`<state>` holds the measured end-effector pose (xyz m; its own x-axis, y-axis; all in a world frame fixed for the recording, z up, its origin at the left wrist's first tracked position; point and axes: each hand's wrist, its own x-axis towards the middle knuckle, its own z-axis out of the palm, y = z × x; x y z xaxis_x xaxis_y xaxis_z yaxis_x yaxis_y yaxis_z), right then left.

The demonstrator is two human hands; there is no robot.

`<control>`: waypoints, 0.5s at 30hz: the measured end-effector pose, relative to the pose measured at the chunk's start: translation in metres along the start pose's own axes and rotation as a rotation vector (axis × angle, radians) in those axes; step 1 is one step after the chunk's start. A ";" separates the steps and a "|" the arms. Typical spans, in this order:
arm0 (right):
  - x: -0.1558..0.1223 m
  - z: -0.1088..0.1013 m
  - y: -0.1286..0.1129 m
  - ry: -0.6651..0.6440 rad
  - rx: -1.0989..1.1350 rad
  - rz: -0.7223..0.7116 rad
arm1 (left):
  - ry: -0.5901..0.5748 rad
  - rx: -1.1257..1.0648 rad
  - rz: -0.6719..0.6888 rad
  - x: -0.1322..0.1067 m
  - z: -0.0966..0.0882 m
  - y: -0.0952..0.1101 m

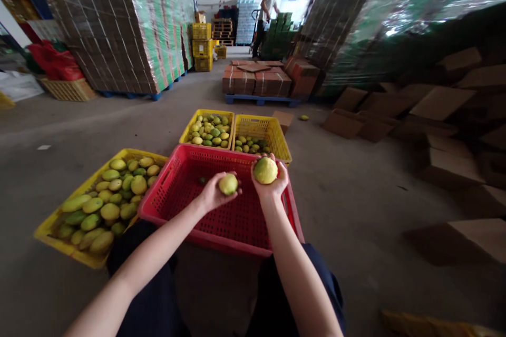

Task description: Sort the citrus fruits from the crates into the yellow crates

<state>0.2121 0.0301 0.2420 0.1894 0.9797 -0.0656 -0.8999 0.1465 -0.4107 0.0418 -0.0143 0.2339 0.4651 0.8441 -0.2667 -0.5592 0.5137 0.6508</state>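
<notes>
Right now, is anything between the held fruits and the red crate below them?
Nothing visible. The left hand holds a small fruit, the right hand a larger fruit, both over the open red crate.

I sit in a fruit warehouse: wrapped pallets of flat cartons (pixel 130 21) tower around me, crates of fruit (pixel 100 195) on concrete floor (pixel 356 195).

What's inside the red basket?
One small green fruit lies in the red basket. The left hand with a yellow fruit and the right hand with a bigger fruit hide part of its floor.
</notes>
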 end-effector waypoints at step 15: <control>-0.017 0.003 -0.028 0.156 0.070 0.085 | 0.261 0.675 -0.512 -0.029 -0.022 0.022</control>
<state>0.2334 0.0100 0.2575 0.1655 0.9566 -0.2397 -0.9394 0.0790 -0.3335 0.0008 -0.0242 0.2409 0.3294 0.5859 -0.7404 0.2371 0.7077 0.6655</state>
